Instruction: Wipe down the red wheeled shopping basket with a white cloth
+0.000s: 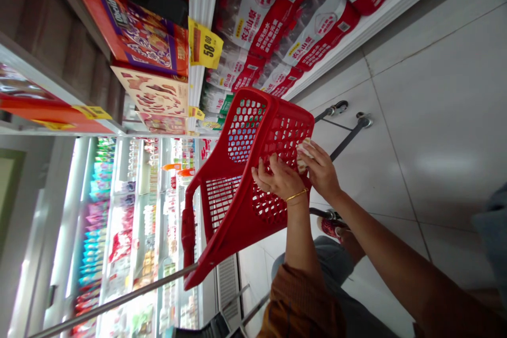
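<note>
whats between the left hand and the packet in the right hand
In the head view, the red perforated wall of the shopping basket lies between the left hand and the pale packet in the right hand.

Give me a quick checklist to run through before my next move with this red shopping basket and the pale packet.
1. Left hand on the red plastic shopping basket: ok, fingers curled over its mesh wall.
2. Right hand on the pale packet: ok, holding it against the basket's mesh.
3. Packet's label: cannot tell, too small and partly covered.
4. Basket's contents: cannot tell, the mesh and the angle hide the inside.
5. Long metal handle: not ok, neither hand is on it.
6. Wheeled metal frame on the tile floor: cannot tell whether its wheels touch the floor.
</note>
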Available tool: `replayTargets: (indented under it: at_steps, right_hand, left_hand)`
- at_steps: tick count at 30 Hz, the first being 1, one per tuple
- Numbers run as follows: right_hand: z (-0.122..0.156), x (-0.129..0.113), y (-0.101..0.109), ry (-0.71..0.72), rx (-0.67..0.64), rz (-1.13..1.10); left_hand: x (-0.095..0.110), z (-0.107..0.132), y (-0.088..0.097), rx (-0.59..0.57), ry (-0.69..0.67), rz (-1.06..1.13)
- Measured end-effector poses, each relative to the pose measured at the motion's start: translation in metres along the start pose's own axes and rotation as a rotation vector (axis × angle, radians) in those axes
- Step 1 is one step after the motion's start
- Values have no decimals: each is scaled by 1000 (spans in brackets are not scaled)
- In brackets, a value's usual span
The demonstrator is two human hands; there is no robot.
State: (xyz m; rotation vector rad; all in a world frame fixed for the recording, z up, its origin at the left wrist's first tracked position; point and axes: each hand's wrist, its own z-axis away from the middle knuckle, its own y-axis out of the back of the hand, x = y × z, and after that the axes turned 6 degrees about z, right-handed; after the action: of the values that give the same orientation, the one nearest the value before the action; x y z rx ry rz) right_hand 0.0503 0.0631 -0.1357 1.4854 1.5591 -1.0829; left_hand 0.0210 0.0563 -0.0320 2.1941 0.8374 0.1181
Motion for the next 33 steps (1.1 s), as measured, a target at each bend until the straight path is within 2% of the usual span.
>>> replayTargets:
  at_steps: [7,13,18,21,33]
  right_hand:
    - [-51,-30,5,67,-5,-74]
    - [-76,-39,0,145,-128,-73]
    - [-67,-23,-4,171,-144,-91]
    - [-58,-13,-5,147,-126,-107]
    - [-20,23,-3,44,-33,-48]
  left_hand:
    - [7,-4,-2,-8,29,-14]
    - [9,-4,-1,-1,47,0]
    - [8,-3,-1,11,19,-2]
    - [5,-3,-2,-12,27,-7]
    - [-1,-3,-5,39,-14,-51]
